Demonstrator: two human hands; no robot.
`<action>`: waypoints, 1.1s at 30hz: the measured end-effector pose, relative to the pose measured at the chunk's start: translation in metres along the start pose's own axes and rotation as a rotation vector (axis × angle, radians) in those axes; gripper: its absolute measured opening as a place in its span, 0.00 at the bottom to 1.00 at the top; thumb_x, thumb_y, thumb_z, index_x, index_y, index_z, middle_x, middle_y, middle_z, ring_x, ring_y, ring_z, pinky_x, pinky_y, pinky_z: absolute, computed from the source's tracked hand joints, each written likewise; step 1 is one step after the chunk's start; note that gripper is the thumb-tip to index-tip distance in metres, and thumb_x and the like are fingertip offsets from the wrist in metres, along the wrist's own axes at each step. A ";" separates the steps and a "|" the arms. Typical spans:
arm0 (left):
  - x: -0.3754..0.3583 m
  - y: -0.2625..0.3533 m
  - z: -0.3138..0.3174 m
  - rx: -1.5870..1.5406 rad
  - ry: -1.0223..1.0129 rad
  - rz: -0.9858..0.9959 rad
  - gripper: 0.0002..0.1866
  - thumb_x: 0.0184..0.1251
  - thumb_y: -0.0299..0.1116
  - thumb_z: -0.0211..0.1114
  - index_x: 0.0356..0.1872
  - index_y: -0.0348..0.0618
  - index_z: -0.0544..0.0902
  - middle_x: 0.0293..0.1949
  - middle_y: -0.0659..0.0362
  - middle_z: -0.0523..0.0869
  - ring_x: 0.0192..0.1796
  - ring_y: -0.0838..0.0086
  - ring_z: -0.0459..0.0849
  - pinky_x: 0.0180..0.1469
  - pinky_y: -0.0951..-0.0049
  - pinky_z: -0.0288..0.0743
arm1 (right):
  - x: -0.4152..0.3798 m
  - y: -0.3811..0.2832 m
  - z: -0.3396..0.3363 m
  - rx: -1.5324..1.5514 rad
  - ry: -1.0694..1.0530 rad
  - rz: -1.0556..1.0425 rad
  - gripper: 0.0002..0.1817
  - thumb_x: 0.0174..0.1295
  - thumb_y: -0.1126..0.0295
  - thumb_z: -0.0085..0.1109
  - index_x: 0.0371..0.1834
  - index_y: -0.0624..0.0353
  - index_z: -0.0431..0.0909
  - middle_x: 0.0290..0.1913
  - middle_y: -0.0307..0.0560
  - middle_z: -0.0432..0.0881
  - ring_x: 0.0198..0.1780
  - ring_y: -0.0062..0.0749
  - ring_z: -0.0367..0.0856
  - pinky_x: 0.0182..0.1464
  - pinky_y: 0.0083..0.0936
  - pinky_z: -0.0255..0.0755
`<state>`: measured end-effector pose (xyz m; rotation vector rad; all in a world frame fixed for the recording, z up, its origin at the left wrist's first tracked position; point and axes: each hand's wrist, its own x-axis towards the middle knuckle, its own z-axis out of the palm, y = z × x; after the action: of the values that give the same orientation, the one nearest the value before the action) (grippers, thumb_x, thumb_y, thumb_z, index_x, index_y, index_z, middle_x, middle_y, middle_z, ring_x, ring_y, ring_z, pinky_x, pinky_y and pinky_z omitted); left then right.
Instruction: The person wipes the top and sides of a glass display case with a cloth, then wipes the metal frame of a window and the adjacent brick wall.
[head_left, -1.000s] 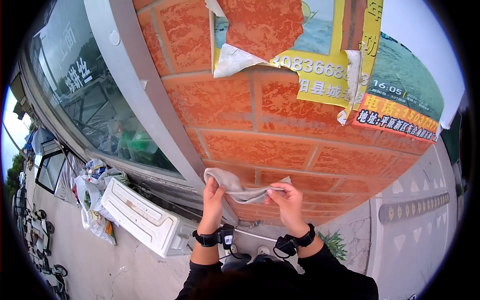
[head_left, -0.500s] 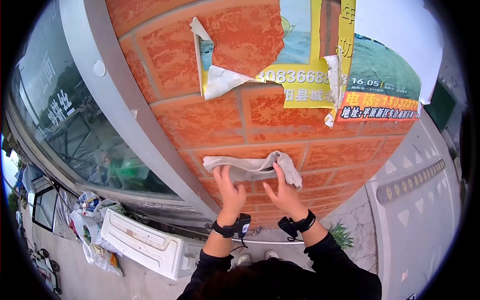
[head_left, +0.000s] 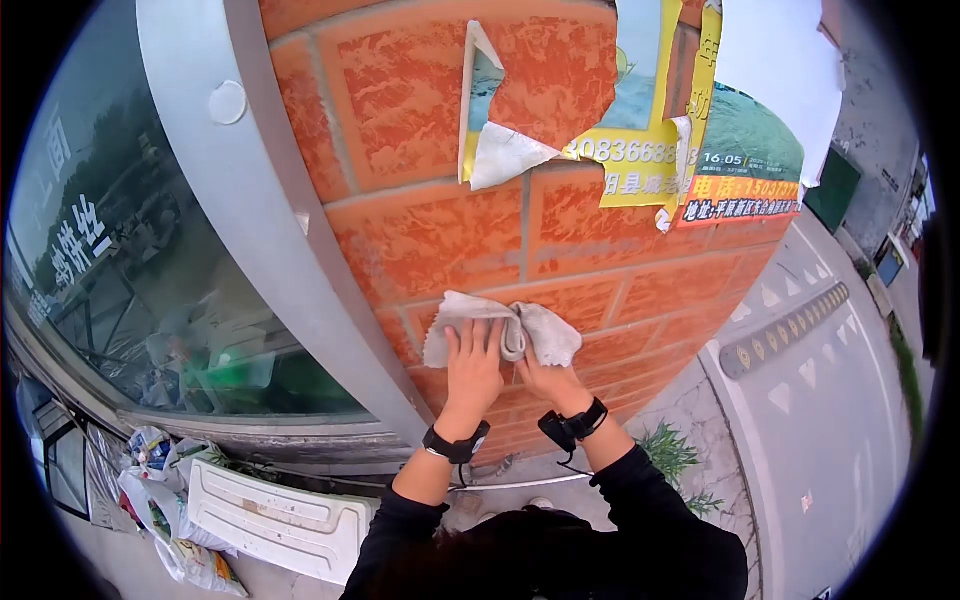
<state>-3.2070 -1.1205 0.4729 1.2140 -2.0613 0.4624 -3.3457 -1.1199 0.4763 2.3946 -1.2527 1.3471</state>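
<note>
A damp-looking grey cloth (head_left: pixel 548 330) is bunched against the orange brick-patterned wall (head_left: pixel 430 240), with a fold standing up in its middle. My left hand (head_left: pixel 473 370) lies on the cloth's left part, fingers stretched flat and pressing it to the wall. At the lower right of the fold, my right hand (head_left: pixel 556 385) grips the cloth; its fingertips are hidden under the fabric. Black straps with small devices sit on both wrists. Above the hands, a torn yellow poster (head_left: pixel 630 150) clings to the wall with a white flap (head_left: pixel 508 155) peeling off.
An orange-and-green poster (head_left: pixel 745 200) hangs at the upper right. Left of the wall are a metal frame post (head_left: pixel 290 200) and a glass window (head_left: pixel 180 260). A white plastic piece (head_left: pixel 275 520) and filled bags (head_left: pixel 165 500) lie below. A green plant (head_left: pixel 665 455) grows at the wall's foot.
The cloth has gone from a long strip to a bunched, folded shape. My left hand has flattened onto it, and my right hand has moved left and lower, closing on it. The view has shifted.
</note>
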 end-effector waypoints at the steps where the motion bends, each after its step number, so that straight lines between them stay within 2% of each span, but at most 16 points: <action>1: 0.004 0.004 0.004 -0.022 -0.044 0.054 0.28 0.43 0.25 0.55 0.53 0.38 0.67 0.51 0.49 0.67 0.56 0.55 0.63 0.57 0.47 0.52 | -0.021 0.025 0.005 -0.200 0.010 0.007 0.25 0.53 0.67 0.50 0.55 0.63 0.62 0.56 0.57 0.64 0.58 0.53 0.60 0.57 0.42 0.54; 3: 0.007 0.011 0.016 -0.002 -0.044 0.031 0.28 0.43 0.24 0.54 0.53 0.38 0.68 0.51 0.49 0.67 0.55 0.56 0.64 0.56 0.47 0.52 | -0.030 0.048 -0.007 -0.286 0.072 0.083 0.29 0.54 0.67 0.50 0.59 0.64 0.57 0.58 0.59 0.62 0.59 0.55 0.57 0.60 0.44 0.50; 7: 0.001 0.010 0.028 -0.022 0.085 0.016 0.27 0.44 0.24 0.54 0.52 0.34 0.67 0.51 0.45 0.66 0.55 0.53 0.64 0.56 0.46 0.53 | -0.021 0.031 -0.009 -0.290 0.109 0.090 0.29 0.52 0.69 0.50 0.58 0.64 0.58 0.58 0.60 0.61 0.60 0.55 0.57 0.60 0.44 0.49; 8: -0.002 0.003 0.025 -0.006 0.093 -0.057 0.28 0.43 0.25 0.55 0.52 0.30 0.65 0.52 0.41 0.63 0.56 0.48 0.61 0.57 0.45 0.49 | -0.016 0.024 -0.004 -0.294 0.140 0.057 0.28 0.51 0.69 0.50 0.58 0.64 0.59 0.58 0.60 0.61 0.60 0.55 0.57 0.60 0.44 0.50; 9: -0.005 -0.004 0.022 0.010 0.100 -0.132 0.30 0.42 0.26 0.56 0.51 0.26 0.63 0.53 0.36 0.61 0.58 0.43 0.58 0.59 0.44 0.46 | -0.009 0.018 0.000 -0.277 0.120 -0.039 0.28 0.50 0.70 0.49 0.57 0.63 0.60 0.58 0.59 0.62 0.59 0.54 0.59 0.59 0.43 0.52; 11: -0.009 -0.016 0.010 0.015 0.102 -0.179 0.31 0.42 0.27 0.57 0.52 0.25 0.62 0.53 0.34 0.59 0.58 0.42 0.56 0.60 0.43 0.44 | 0.010 -0.003 0.003 -0.252 0.025 -0.134 0.27 0.51 0.69 0.50 0.56 0.62 0.62 0.55 0.56 0.65 0.56 0.50 0.62 0.57 0.37 0.56; 13: -0.011 -0.017 0.005 0.028 0.104 -0.224 0.32 0.43 0.29 0.58 0.52 0.23 0.61 0.54 0.33 0.58 0.59 0.40 0.54 0.60 0.43 0.43 | 0.016 -0.016 0.009 -0.249 -0.053 -0.095 0.25 0.51 0.65 0.53 0.53 0.62 0.66 0.53 0.56 0.68 0.55 0.50 0.65 0.57 0.38 0.58; 15: -0.010 -0.012 0.006 -0.027 0.140 -0.268 0.33 0.42 0.28 0.60 0.52 0.22 0.61 0.56 0.33 0.55 0.60 0.37 0.52 0.61 0.43 0.40 | 0.025 -0.022 0.012 0.172 -0.116 -0.070 0.22 0.50 0.65 0.53 0.50 0.60 0.69 0.49 0.53 0.72 0.52 0.47 0.69 0.53 0.35 0.63; 17: -0.007 -0.006 0.006 -0.080 0.200 -0.296 0.31 0.40 0.24 0.56 0.52 0.26 0.62 0.55 0.35 0.58 0.60 0.38 0.52 0.60 0.42 0.41 | 0.030 -0.014 0.008 0.169 -0.026 -0.153 0.21 0.49 0.64 0.54 0.49 0.58 0.70 0.47 0.50 0.73 0.49 0.44 0.71 0.50 0.32 0.66; 20: 0.001 0.002 0.007 -0.074 0.088 -0.247 0.35 0.34 0.20 0.56 0.53 0.24 0.60 0.57 0.33 0.54 0.61 0.38 0.48 0.61 0.42 0.36 | 0.034 0.001 -0.010 0.090 -0.023 -0.165 0.22 0.46 0.64 0.57 0.48 0.57 0.71 0.48 0.47 0.73 0.48 0.40 0.72 0.49 0.30 0.67; 23: 0.018 0.022 0.015 -0.156 0.082 -0.171 0.35 0.34 0.19 0.55 0.54 0.26 0.60 0.56 0.33 0.54 0.60 0.38 0.49 0.60 0.40 0.36 | 0.029 0.020 -0.030 0.031 0.011 -0.126 0.24 0.46 0.63 0.58 0.48 0.56 0.70 0.47 0.47 0.73 0.48 0.40 0.72 0.49 0.30 0.67; 26: 0.026 0.041 0.040 -0.047 0.092 -0.145 0.34 0.38 0.21 0.55 0.55 0.28 0.60 0.56 0.33 0.55 0.60 0.37 0.50 0.59 0.37 0.36 | 0.010 0.048 -0.042 -0.251 0.104 -0.059 0.24 0.49 0.62 0.57 0.51 0.56 0.69 0.48 0.48 0.72 0.51 0.44 0.69 0.50 0.36 0.63; 29: 0.020 0.060 0.068 -0.018 0.067 -0.150 0.33 0.40 0.24 0.55 0.55 0.29 0.61 0.56 0.34 0.55 0.60 0.37 0.50 0.58 0.36 0.36 | -0.015 0.067 -0.040 -0.163 0.132 0.069 0.23 0.51 0.61 0.56 0.51 0.56 0.69 0.49 0.49 0.72 0.52 0.45 0.68 0.51 0.38 0.61; 30: 0.013 0.068 0.076 -0.049 -0.005 -0.139 0.33 0.41 0.24 0.56 0.55 0.29 0.61 0.56 0.35 0.55 0.60 0.37 0.50 0.57 0.36 0.37 | -0.029 0.077 -0.033 -0.119 0.128 0.022 0.23 0.52 0.60 0.55 0.51 0.56 0.69 0.50 0.50 0.71 0.52 0.45 0.68 0.52 0.37 0.61; 31: 0.007 0.075 0.086 -0.079 -0.075 -0.127 0.33 0.41 0.25 0.56 0.55 0.29 0.62 0.57 0.35 0.56 0.60 0.37 0.50 0.57 0.35 0.37 | -0.029 0.078 -0.045 0.097 0.055 0.070 0.23 0.52 0.60 0.55 0.51 0.56 0.69 0.50 0.50 0.71 0.52 0.45 0.68 0.52 0.36 0.62; 33: 0.000 0.087 0.103 -0.061 -0.129 -0.107 0.34 0.39 0.25 0.58 0.55 0.30 0.62 0.56 0.36 0.56 0.60 0.38 0.49 0.57 0.36 0.38 | -0.043 0.100 -0.050 0.124 -0.109 0.079 0.23 0.52 0.60 0.55 0.51 0.55 0.68 0.50 0.49 0.71 0.51 0.43 0.68 0.51 0.34 0.63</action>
<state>-3.3215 -1.1395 0.4041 1.3405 -2.0893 0.2750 -3.4606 -1.1359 0.4457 2.5597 -1.3421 1.3709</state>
